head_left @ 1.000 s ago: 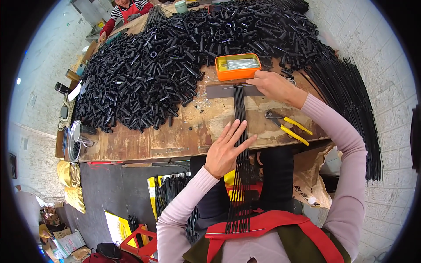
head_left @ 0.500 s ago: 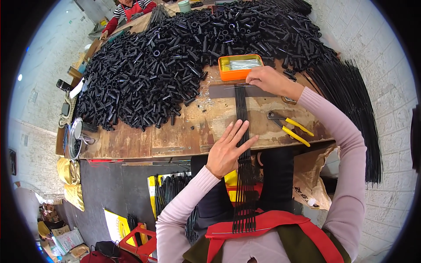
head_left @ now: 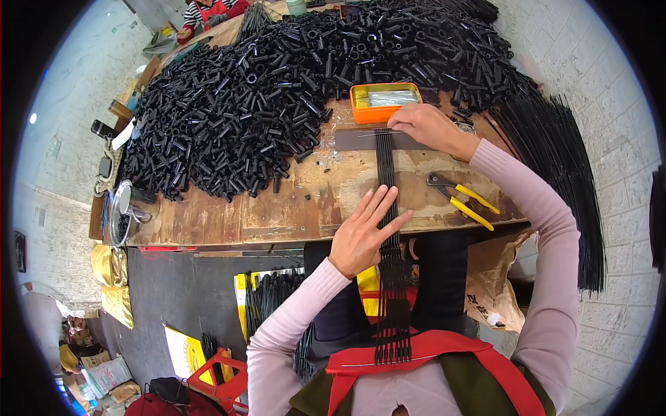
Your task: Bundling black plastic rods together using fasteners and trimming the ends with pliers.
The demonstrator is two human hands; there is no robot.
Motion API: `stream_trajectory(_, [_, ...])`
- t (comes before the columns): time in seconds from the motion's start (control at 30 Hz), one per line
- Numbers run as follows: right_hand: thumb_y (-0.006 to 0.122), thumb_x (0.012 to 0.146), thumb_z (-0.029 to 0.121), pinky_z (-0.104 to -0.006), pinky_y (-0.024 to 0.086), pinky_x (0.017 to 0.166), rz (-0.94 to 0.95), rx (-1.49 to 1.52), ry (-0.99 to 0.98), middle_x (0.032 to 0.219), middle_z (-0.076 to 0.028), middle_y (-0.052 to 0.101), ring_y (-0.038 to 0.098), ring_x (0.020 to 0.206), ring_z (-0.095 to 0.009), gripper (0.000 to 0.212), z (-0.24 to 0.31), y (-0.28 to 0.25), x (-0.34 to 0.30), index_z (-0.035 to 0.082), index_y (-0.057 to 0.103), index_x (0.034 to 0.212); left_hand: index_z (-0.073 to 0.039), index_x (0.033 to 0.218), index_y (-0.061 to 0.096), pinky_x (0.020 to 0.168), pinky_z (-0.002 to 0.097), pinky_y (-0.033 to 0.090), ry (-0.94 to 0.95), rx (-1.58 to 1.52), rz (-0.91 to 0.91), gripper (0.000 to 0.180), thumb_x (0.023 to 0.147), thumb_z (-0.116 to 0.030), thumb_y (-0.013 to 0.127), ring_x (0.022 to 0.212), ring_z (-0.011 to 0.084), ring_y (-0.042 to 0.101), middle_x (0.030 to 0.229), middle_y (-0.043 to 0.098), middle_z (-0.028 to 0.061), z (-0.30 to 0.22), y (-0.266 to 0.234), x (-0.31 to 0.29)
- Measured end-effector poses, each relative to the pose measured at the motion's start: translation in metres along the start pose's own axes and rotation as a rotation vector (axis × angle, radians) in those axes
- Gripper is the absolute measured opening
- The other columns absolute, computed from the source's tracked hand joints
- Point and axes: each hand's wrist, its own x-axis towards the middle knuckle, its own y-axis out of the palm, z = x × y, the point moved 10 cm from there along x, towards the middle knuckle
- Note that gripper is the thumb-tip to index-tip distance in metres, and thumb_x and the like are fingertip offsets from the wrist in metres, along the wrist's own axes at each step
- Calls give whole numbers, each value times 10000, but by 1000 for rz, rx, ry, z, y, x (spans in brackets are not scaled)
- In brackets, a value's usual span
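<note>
A narrow row of thin black strips (head_left: pixel 386 166) runs from the table down over its front edge to my lap. Spread out flat, my left hand (head_left: pixel 361 239) presses on the strips near the table edge. At their far end, my right hand (head_left: pixel 429 130) pinches a thin metal rod (head_left: pixel 369 134), which lies crosswise at the strip ends. Beneath those ends is a flat dark bar (head_left: pixel 350 141). Another thin rod (head_left: pixel 357 364) crosses the near ends of the strips, over the red apron (head_left: pixel 444 342). The fingertips of my right hand partly hide the rod's right end.
Just beyond my right hand stands an orange tin (head_left: pixel 374 118) holding metal rods. Yellow-handled cutters (head_left: pixel 472 211) lie to the right. A large heap of black tubes (head_left: pixel 236 118) covers the table's far side. Long black strips (head_left: pixel 565 180) hang off the right side. A co-worker (head_left: pixel 208 12) sits far left.
The whole view has shifted slightly. My left hand stays flat on the strips, and my right hand still pinches the rod at their far end, with only slight finger movement.
</note>
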Motion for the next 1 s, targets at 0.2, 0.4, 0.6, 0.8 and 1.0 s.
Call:
stream_trajectory(0.2, [614,874,115,-404,510,794,-58,-165,76,923,-127,674,646,870,-317,129,10,-16,-5,45,668,969,-213,1386,511,1150,455,296,3,16,-4,837,600,61,602,1411,340,332,1531,330,172,1,1,-2])
stream_trajectory(0.4, [592,870,113,-436,513,767,90,-169,55,917,-148,678,636,867,-357,187,-9,-6,-11,43,625,1039,-222,1424,462,1155,467,279,12,29,10,878,602,48,609,1428,328,304,1546,302,166,-3,1,1])
stream_trajectory(0.6, [708,797,154,-396,505,842,165,21,274,1175,-124,643,632,1020,-267,496,44,-64,-47,66,582,1269,-231,1519,288,1151,572,209,-111,98,193,976,683,-136,783,1461,392,184,1573,216,190,5,-34,-24])
stream_trajectory(0.8, [707,870,162,-353,437,1024,291,838,122,1372,-105,557,511,1268,-170,551,195,28,-103,13,506,1361,-133,1369,501,1177,450,223,66,-105,7,493,893,-167,625,1458,320,228,1520,357,152,81,0,57])
stream_trajectory(1.0, [565,975,160,-288,492,871,163,700,303,1027,-43,696,622,1001,-116,216,171,-11,-90,18,668,1101,-1,1206,553,1174,390,239,-183,-544,-35,414,1028,-325,367,1441,347,256,1474,416,185,97,23,71])
